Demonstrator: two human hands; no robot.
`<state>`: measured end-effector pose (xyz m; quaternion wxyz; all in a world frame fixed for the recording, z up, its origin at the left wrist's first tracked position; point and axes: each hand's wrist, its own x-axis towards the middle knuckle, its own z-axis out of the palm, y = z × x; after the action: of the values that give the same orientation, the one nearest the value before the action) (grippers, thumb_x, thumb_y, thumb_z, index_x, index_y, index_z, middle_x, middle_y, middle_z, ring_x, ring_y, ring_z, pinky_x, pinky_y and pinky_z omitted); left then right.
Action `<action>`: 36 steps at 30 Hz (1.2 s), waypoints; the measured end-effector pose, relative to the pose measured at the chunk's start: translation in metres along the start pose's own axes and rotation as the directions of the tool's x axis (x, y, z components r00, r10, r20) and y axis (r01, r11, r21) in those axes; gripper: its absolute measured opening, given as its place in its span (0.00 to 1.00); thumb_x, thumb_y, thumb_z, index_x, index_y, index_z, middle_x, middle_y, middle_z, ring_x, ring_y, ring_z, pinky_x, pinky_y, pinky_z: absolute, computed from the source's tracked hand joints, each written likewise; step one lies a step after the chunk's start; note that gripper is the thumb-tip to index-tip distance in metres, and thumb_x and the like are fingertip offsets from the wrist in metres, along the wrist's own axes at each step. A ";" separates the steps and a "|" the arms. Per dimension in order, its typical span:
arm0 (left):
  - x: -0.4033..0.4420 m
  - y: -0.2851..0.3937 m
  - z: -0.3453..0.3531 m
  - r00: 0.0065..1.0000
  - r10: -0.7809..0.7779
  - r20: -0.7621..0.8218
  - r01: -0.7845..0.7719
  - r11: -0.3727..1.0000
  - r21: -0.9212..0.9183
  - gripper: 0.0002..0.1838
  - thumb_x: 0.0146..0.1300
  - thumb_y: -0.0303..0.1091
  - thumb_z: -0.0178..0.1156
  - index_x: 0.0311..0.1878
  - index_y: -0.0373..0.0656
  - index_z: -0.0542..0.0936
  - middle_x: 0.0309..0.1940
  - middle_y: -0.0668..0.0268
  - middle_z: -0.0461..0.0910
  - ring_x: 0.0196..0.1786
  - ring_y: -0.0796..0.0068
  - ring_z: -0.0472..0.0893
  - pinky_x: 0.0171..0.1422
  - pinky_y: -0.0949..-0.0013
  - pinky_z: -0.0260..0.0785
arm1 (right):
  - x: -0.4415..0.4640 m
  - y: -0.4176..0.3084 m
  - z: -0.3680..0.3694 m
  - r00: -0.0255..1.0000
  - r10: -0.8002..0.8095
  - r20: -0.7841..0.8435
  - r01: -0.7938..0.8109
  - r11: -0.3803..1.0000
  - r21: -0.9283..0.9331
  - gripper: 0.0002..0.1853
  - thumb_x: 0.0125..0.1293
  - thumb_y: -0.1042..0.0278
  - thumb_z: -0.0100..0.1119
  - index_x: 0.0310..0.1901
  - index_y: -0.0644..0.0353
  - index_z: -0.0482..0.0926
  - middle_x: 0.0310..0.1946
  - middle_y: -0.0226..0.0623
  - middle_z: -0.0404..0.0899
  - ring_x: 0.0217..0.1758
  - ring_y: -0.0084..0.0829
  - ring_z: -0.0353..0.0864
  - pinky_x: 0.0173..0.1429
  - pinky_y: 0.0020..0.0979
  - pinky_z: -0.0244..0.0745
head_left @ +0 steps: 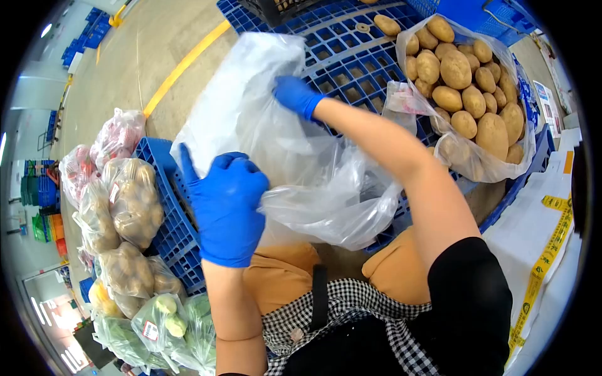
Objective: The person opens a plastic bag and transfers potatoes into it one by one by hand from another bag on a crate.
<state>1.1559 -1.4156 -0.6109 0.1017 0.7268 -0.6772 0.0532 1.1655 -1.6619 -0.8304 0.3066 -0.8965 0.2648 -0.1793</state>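
Both my hands wear blue gloves and hold a large, translucent white plastic bag (pixel 219 106), spread loose and crumpled in front of my knees. My left hand (pixel 229 210) is at its near left edge, one digit stretched out and the other fingers curled against the film. Higher up, my right hand (pixel 296 97) grips the bag near its far right side, the fingertips partly hidden by plastic. To the right of my right arm, a clear bag (pixel 446 150) stands open, full of potatoes (pixel 456 69).
Blue plastic pallets (pixel 338 47) lie ahead and at left. Filled bags of potatoes (pixel 135 203) and bagged green vegetables (pixel 166 326) are stacked at left. A blue crate (pixel 476 15) stands top right. White boxes with yellow tape (pixel 542 263) are at right. One loose potato (pixel 387 25) lies on the pallet.
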 end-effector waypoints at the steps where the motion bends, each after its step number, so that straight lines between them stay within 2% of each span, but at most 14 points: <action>1: -0.005 -0.003 -0.005 0.998 0.000 -0.060 -0.003 0.999 -0.045 0.09 0.37 0.21 0.55 0.22 0.50 0.76 0.29 0.71 0.76 0.46 0.65 0.77 0.72 0.34 0.39 | 0.000 0.010 -0.007 0.983 0.108 -0.147 -0.079 0.979 0.189 0.15 0.57 0.68 0.49 0.40 0.67 0.80 0.46 0.57 0.79 0.46 0.53 0.79 0.52 0.43 0.75; 3: -0.011 0.001 -0.023 0.998 -0.007 -0.056 0.011 0.998 0.068 0.05 0.41 0.26 0.58 0.24 0.48 0.76 0.30 0.69 0.80 0.45 0.63 0.79 0.73 0.47 0.46 | 0.005 0.035 -0.044 0.986 0.089 -0.143 -0.068 0.987 0.142 0.14 0.57 0.70 0.49 0.40 0.68 0.81 0.41 0.53 0.81 0.42 0.47 0.82 0.49 0.39 0.77; 5: -0.017 -0.003 -0.028 0.996 -0.028 -0.087 0.034 0.997 0.070 0.03 0.42 0.28 0.58 0.24 0.50 0.77 0.31 0.70 0.80 0.47 0.64 0.79 0.75 0.46 0.41 | -0.016 0.026 -0.097 0.945 0.317 -0.081 -0.220 0.797 0.562 0.14 0.62 0.66 0.55 0.44 0.67 0.80 0.34 0.44 0.83 0.32 0.33 0.82 0.42 0.32 0.77; 8: -0.012 0.001 -0.026 0.993 -0.021 -0.116 0.026 0.999 0.038 0.02 0.43 0.31 0.58 0.23 0.50 0.79 0.32 0.70 0.80 0.50 0.64 0.78 0.75 0.47 0.39 | -0.031 0.049 -0.122 0.921 0.342 -0.185 -0.197 0.820 0.537 0.15 0.62 0.65 0.57 0.44 0.67 0.81 0.32 0.40 0.83 0.30 0.28 0.81 0.39 0.30 0.77; 11: 0.002 0.006 -0.010 0.996 0.066 -0.067 -0.070 0.995 -0.071 0.02 0.43 0.31 0.59 0.24 0.48 0.78 0.33 0.68 0.80 0.49 0.61 0.78 0.74 0.47 0.42 | -0.061 0.093 -0.112 0.957 0.276 -0.085 -0.268 0.959 0.093 0.20 0.63 0.63 0.56 0.54 0.63 0.76 0.40 0.44 0.82 0.41 0.31 0.80 0.48 0.30 0.74; 14: 0.004 0.009 -0.006 0.991 0.121 -0.050 -0.128 0.976 -0.177 0.05 0.45 0.29 0.58 0.27 0.43 0.75 0.34 0.64 0.81 0.49 0.58 0.78 0.70 0.48 0.50 | -0.138 0.065 -0.191 0.944 0.096 -0.316 -0.085 0.995 0.050 0.17 0.68 0.63 0.53 0.56 0.60 0.75 0.43 0.39 0.82 0.44 0.29 0.80 0.52 0.29 0.73; 15: 0.003 0.010 -0.007 0.992 0.118 -0.040 -0.123 0.973 -0.193 0.05 0.46 0.29 0.58 0.27 0.42 0.74 0.34 0.64 0.81 0.49 0.57 0.78 0.69 0.49 0.52 | -0.167 0.063 -0.213 0.893 0.139 -0.427 -0.056 0.978 0.202 0.14 0.68 0.58 0.52 0.46 0.59 0.78 0.38 0.44 0.81 0.39 0.41 0.81 0.47 0.35 0.74; 18: -0.001 0.009 -0.003 0.999 0.047 -0.023 -0.051 0.970 -0.239 0.06 0.41 0.29 0.61 0.26 0.44 0.76 0.35 0.64 0.81 0.50 0.56 0.78 0.61 0.55 0.61 | -0.263 0.049 -0.256 0.901 0.270 -0.339 -0.259 0.963 0.080 0.13 0.62 0.58 0.59 0.42 0.57 0.79 0.33 0.41 0.80 0.35 0.37 0.81 0.41 0.35 0.74; 19: 0.000 0.008 -0.001 0.999 0.023 -0.028 -0.029 0.971 -0.237 0.07 0.39 0.29 0.62 0.26 0.45 0.77 0.35 0.65 0.80 0.50 0.57 0.78 0.59 0.56 0.62 | -0.287 0.034 -0.252 0.895 0.395 -0.207 -0.444 0.833 -0.330 0.17 0.58 0.55 0.62 0.42 0.58 0.79 0.38 0.42 0.80 0.42 0.39 0.80 0.44 0.38 0.75; 20: 0.002 0.007 0.000 0.999 0.038 -0.030 -0.043 0.972 -0.229 0.08 0.38 0.29 0.62 0.26 0.45 0.77 0.35 0.65 0.80 0.50 0.56 0.77 0.58 0.57 0.63 | -0.320 0.046 -0.230 0.967 0.209 -0.149 -0.255 0.849 -0.463 0.26 0.54 0.49 0.65 0.49 0.59 0.77 0.49 0.43 0.76 0.53 0.41 0.75 0.53 0.40 0.73; 25: 0.015 0.013 -0.002 0.996 0.086 0.012 -0.080 0.964 -0.254 0.08 0.42 0.30 0.60 0.28 0.41 0.76 0.37 0.62 0.80 0.51 0.54 0.77 0.61 0.56 0.62 | -0.327 0.025 -0.145 0.967 0.254 -0.034 -0.138 0.406 -0.903 0.29 0.60 0.55 0.57 0.63 0.55 0.67 0.66 0.37 0.62 0.70 0.47 0.57 0.65 0.52 0.61; 29: 0.012 0.015 -0.009 0.994 0.103 0.028 -0.094 0.969 -0.230 0.08 0.42 0.30 0.60 0.28 0.42 0.76 0.36 0.62 0.80 0.51 0.55 0.77 0.61 0.55 0.61 | -0.345 0.003 -0.157 0.973 0.215 0.086 -0.077 0.648 -0.758 0.26 0.60 0.63 0.56 0.60 0.58 0.70 0.65 0.40 0.64 0.69 0.47 0.61 0.64 0.51 0.63; 32: 0.005 0.014 -0.006 0.998 0.051 0.029 -0.041 0.962 -0.270 0.08 0.42 0.30 0.60 0.29 0.42 0.76 0.36 0.63 0.80 0.51 0.55 0.77 0.61 0.55 0.61 | -0.381 0.004 -0.176 0.961 0.258 -0.105 -0.277 0.916 -0.289 0.27 0.56 0.61 0.62 0.57 0.61 0.71 0.57 0.48 0.72 0.59 0.49 0.72 0.59 0.45 0.70; 36: 0.011 0.018 -0.004 0.996 0.083 0.031 -0.070 0.957 -0.283 0.08 0.42 0.31 0.61 0.29 0.42 0.76 0.36 0.62 0.80 0.50 0.55 0.77 0.61 0.55 0.61 | -0.372 0.030 -0.154 0.741 0.611 -0.278 -0.644 0.764 -0.040 0.31 0.50 0.50 0.70 0.49 0.63 0.71 0.42 0.53 0.78 0.44 0.49 0.79 0.48 0.44 0.74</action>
<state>1.1394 -1.4267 -0.6036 0.1874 0.6792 -0.7075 -0.0553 0.7842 -1.5347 -0.7942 0.2529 -0.7432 0.5990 -0.1580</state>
